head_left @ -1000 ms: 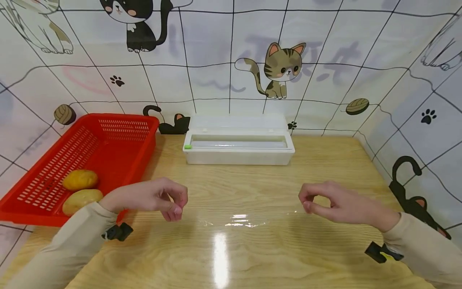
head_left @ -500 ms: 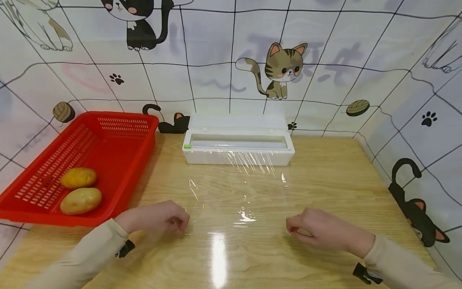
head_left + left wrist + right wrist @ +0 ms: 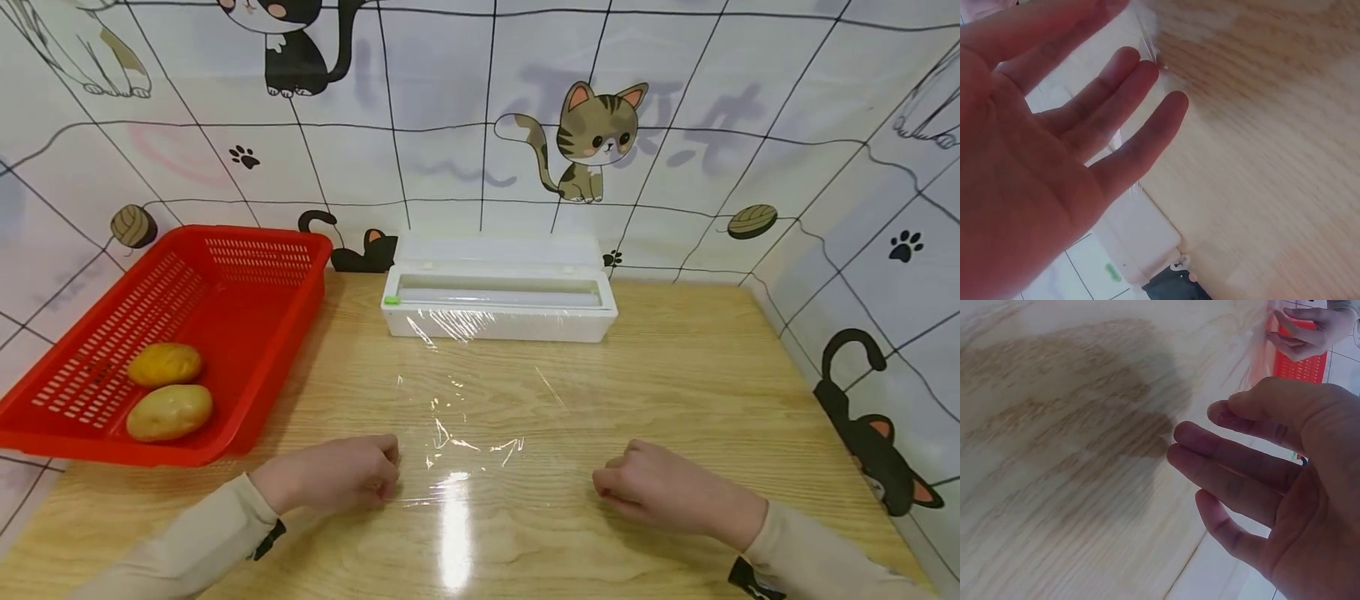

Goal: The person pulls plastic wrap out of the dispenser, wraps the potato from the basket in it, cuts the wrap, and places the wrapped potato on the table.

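Note:
A clear sheet of cling film stretches from the white cling film dispenser toward the front of the table, its creases catching the light. My left hand pinches its near left corner. At the near right corner, my right hand holds the film between thumb and index finger. The right wrist view shows that thumb pressed to the index finger, the other fingers loosely spread. In the left wrist view, the last three fingers extend over the wood, while the pinch is partly cut off at the top.
A red plastic basket stands at the left, holding two potatoes, one darker yellow and one paler. The dispenser's lid stands raised against the cat-patterned wall covering. Beneath everything is a wooden table.
Both hands have come toward the front edge and down close to the table, drawing the film out of the dispenser. The film now spans from box to hands. Basket and potatoes stay put.

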A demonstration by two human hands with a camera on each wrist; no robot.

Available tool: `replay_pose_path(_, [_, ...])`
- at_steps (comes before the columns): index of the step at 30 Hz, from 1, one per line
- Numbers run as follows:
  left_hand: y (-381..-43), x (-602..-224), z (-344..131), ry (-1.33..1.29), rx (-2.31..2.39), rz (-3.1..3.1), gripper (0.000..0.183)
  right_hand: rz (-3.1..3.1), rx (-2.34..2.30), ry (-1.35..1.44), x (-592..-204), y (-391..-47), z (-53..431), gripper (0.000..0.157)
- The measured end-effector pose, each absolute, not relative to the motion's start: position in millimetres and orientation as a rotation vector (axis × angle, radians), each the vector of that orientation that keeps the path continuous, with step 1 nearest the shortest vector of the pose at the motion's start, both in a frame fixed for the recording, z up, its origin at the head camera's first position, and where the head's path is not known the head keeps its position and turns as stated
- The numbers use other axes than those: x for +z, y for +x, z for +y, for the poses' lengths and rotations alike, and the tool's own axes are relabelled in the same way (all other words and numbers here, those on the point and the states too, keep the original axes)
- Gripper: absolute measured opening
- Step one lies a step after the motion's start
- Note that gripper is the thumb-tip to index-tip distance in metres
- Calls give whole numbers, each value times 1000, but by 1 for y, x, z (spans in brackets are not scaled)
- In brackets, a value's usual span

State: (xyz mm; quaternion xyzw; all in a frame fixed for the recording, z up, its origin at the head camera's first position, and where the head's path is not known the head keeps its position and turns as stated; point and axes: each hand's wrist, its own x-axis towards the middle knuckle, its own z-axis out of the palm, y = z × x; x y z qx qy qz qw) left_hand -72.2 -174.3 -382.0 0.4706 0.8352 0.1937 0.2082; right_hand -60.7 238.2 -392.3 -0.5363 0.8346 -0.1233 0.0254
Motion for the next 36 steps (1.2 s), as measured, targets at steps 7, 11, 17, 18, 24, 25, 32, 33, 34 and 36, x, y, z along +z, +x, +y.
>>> replay_pose_path(7, [-66,-385,-169,1291,451,2388,20,2575,-327,-1706,-398,-59,241,25])
replay_pose_path(11, [-64,-384,-167,1249,411,2365,23,2612,-321,-1743,-399,-54,242,22])
replay_pose_path(17, [-64,-380,-167,1233,473,2313,22,2674,-287,-1778,-402,-52,242,25])
replay_pose_path(18, [-64,-380,-168,1229,482,2314,21,2681,-284,-1781,-402,-52,242,25])
replay_pose_path(24, [-61,-374,-171,1207,475,2321,23,2724,-241,-1797,-405,-49,240,25])
replay_pose_path(25, [-61,-373,-172,1200,476,2320,22,2731,-235,-1785,-405,-48,240,24])
replay_pose_path(32, [-53,-371,-173,1148,407,2380,33,2807,-200,-1702,-410,-41,239,22])
replay_pose_path(33, [-52,-371,-174,1148,395,2390,36,2814,-205,-1694,-411,-40,238,22])
replay_pose_path(34, [-51,-371,-174,1153,383,2398,38,2819,-209,-1687,-412,-40,238,21])
replay_pose_path(36, [-49,-371,-174,1156,378,2403,40,2822,-224,-1666,-413,-39,238,21])
